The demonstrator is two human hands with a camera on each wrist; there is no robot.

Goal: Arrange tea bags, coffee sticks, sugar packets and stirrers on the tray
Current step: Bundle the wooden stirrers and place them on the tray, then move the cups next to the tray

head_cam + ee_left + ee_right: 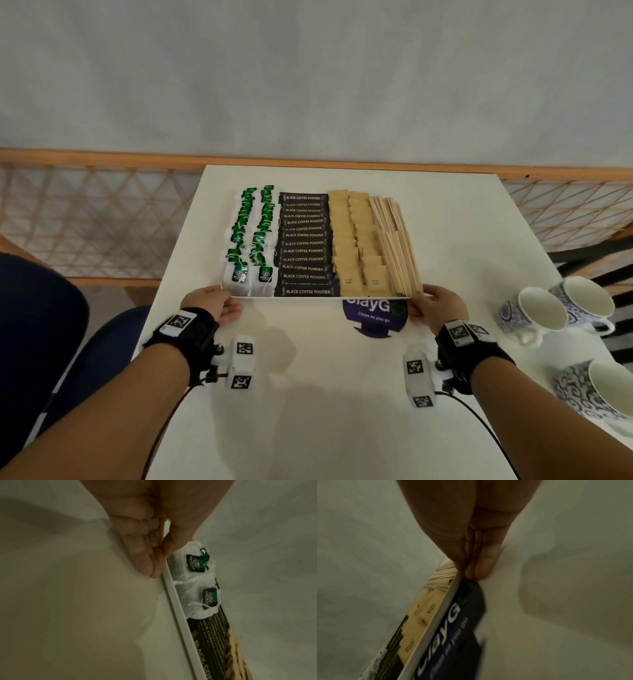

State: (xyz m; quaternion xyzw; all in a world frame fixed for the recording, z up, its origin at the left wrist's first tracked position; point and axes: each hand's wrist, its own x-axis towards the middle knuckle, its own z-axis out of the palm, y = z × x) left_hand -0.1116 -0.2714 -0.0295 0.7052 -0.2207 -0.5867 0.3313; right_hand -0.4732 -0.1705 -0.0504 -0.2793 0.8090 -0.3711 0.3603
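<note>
A white tray [318,297] lies on the white table [325,404], packed in rows. From left to right these are green-tagged tea bags [250,240], black coffee sticks [305,243], tan sugar packets [356,243] and wooden stirrers [397,246]. My left hand [219,303] pinches the tray's near left corner, thumb on the rim [178,616] beside the tea bags [192,577]. My right hand [431,305] pinches the near right corner, thumb over the rim [433,624] by the stirrers [441,574]. Whether the tray is off the table, I cannot tell.
A round dark sticker [375,320] on the table is partly covered by the tray's near edge. Three patterned mugs [537,313] stand at the table's right side. A dark blue seat [51,325] is at the left, a lattice railing [85,219] behind.
</note>
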